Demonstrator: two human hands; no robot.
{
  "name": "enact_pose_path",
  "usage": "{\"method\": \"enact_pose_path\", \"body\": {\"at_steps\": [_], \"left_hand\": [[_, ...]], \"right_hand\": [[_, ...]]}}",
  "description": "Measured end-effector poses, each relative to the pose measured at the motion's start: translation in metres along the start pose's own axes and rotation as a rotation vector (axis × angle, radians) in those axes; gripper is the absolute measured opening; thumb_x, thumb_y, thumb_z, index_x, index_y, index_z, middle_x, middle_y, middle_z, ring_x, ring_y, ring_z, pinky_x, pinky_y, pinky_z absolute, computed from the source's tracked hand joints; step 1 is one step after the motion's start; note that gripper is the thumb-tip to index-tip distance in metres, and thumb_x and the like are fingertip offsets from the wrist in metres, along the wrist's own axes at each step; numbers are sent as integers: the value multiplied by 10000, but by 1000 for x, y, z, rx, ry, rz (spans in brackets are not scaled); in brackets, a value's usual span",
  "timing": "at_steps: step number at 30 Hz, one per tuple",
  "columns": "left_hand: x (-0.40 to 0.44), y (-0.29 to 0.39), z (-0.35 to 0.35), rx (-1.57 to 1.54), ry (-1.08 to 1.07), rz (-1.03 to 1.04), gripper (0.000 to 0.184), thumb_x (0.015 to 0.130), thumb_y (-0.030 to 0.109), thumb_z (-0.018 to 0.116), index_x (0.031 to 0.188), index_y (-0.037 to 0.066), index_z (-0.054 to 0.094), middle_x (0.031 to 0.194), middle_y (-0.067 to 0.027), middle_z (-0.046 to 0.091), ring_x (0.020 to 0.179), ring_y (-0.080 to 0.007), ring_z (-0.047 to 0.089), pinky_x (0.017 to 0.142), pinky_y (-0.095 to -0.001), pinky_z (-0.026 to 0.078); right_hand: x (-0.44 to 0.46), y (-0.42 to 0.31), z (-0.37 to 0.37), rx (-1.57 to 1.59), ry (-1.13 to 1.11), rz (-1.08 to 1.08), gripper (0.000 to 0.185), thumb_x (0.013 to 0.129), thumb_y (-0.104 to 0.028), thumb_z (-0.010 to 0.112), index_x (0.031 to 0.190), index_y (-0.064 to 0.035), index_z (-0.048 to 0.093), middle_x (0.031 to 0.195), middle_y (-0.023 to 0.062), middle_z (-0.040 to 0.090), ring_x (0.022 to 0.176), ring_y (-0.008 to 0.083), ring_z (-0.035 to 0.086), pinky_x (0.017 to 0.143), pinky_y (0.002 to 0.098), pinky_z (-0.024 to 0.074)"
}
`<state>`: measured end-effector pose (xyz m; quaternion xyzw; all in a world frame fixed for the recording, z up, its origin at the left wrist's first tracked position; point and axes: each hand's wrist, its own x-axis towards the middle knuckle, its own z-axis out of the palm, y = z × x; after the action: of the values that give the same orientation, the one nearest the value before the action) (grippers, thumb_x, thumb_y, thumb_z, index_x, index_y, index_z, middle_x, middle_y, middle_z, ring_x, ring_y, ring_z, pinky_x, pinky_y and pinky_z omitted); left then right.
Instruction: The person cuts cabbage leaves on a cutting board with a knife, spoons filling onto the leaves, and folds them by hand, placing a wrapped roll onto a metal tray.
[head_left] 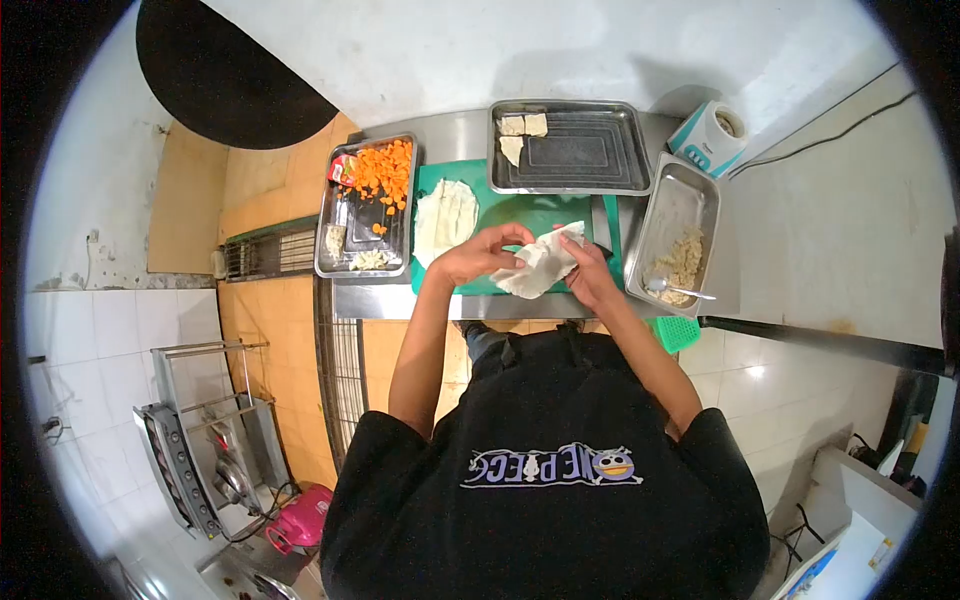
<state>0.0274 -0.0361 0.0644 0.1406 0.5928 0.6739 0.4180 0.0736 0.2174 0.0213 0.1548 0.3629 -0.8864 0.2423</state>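
Note:
Between my two hands is a thin, pale dough wrapper (537, 270), held up over the green cutting board (490, 200). My left hand (490, 255) has its fingers bent at the wrapper's left side. At the upper right corner, my right hand (588, 265) pinches the sheet with thumb and fingers. A stack of round, whitish wrappers (445, 220) lies on the board's left part. What looks like a knife (599, 218) rests at the board's right side, partly hidden by my right hand.
A dark metal tray (570, 180) behind the board holds several folded pieces (523, 125). On the left, another tray (408, 240) carries chopped carrots (385, 170) and a red packet (342, 170). To the right, a deep pan (690, 190) contains pale filling (685, 258) and a spoon (675, 288); a tissue roll (708, 138) stands behind.

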Motion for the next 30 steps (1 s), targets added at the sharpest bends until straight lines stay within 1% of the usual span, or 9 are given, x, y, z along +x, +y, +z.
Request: {"method": "enact_pose_path", "body": {"at_steps": [2, 5, 9, 15, 17, 19, 20, 22, 30], "left_hand": [[2, -10, -10, -3, 4, 52, 422, 959, 11, 703, 1347, 119, 579, 1330, -39, 593, 1126, -140, 628, 896, -306, 560], [1, -27, -15, -57, 226, -281, 498, 914, -31, 720, 1374, 70, 559, 1307, -81, 630, 1114, -181, 662, 870, -349, 594], [11, -74, -35, -56, 202, -144, 523, 872, -68, 724, 1355, 68, 578, 1291, -106, 650, 1050, -191, 687, 828, -365, 612], [8, -63, -4, 393, 436, -157, 456, 800, -89, 708, 1228, 56, 640, 1253, -117, 672, 1082, -278, 687, 820, -398, 620], [5, -68, 23, 1117, 836, 94, 430, 792, -18, 722, 1209, 61, 653, 1215, -123, 669, 1111, -354, 654, 885, -479, 580], [1, -69, 52, 1128, 829, 153, 421, 794, 21, 723, 1205, 77, 658, 1212, -127, 662, 1129, -375, 632, 907, -501, 558], [1, -69, 66, 1145, 821, 220, 413, 796, 60, 725, 1202, 93, 663, 1208, -132, 655, 1148, -396, 611, 928, -523, 536], [3, -87, 90, 1245, 785, 228, 372, 826, 123, 745, 1193, 126, 686, 1241, -99, 651, 1181, -339, 607, 909, -488, 515], [27, -122, 109, 1435, 853, 293, 379, 840, 243, 784, 1209, 194, 715, 1130, -6, 677, 1085, -262, 608, 891, -464, 455]], "right_hand": [[8, 5, -9, -86, 43, -78, 386, 1044, -239, 691, 1387, -83, 611, 1215, 70, 709, 1084, 196, 716, 885, 357, 609], [24, 26, -36, -272, 183, -109, 410, 1018, -165, 704, 1403, -65, 606, 1202, 70, 709, 1075, 174, 708, 847, 329, 591], [41, 37, -50, -536, 297, -192, 478, 979, -82, 703, 1441, -43, 586, 1222, 105, 715, 1074, 204, 707, 869, 341, 574], [18, 14, -20, -922, 414, -275, 564, 956, -59, 687, 1491, -25, 513, 1281, 193, 701, 1132, 315, 697, 1001, 408, 536], [-1, 6, -11, -1040, 456, -245, 599, 946, -56, 686, 1510, -26, 485, 1319, 225, 677, 1187, 349, 676, 1052, 422, 515], [-21, 6, -10, -1545, 306, -669, 636, 959, -88, 690, 1544, -53, 446, 1474, 284, 534, 1330, 381, 568, 1096, 471, 480], [-26, 7, -12, -1548, 307, -666, 636, 959, -88, 690, 1544, -53, 446, 1474, 284, 534, 1330, 381, 568, 1096, 471, 480], [-31, 14, -21, -1791, 309, -581, 656, 904, -38, 685, 1521, -64, 464, 1550, 308, 397, 1414, 456, 427, 1148, 532, 425], [-29, 11, -40, -2080, 363, -554, 700, 784, 56, 724, 1438, -68, 510, 1446, 246, 434, 1302, 507, 443, 1090, 557, 466]]}}
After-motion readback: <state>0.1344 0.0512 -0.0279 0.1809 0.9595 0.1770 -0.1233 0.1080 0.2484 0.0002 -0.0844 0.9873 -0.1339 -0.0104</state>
